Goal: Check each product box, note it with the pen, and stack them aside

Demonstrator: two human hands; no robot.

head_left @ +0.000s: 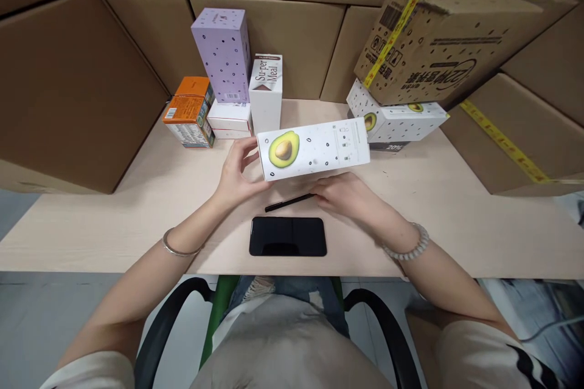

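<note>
A long white box with an avocado picture (pixel 314 149) is held level above the table, a little in front of me. My left hand (pixel 237 173) grips its left end, thumb on the front face. Under the box's lower edge sits my right hand (pixel 344 194), supporting it from below. A black pen (pixel 289 202) lies on the table just beneath the box, touching my right fingers. A black phone (pixel 288 236) lies face up near the table's front edge, between my wrists.
Behind stand a tall purple dotted box (pixel 222 55), a white "Super Meal" carton (pixel 266 91), orange boxes (pixel 189 112) and flat white boxes (pixel 229 118). At right another avocado box (pixel 396 118) lies under a taped cardboard carton (pixel 433 42). Cardboard cartons wall the table (pixel 456 219).
</note>
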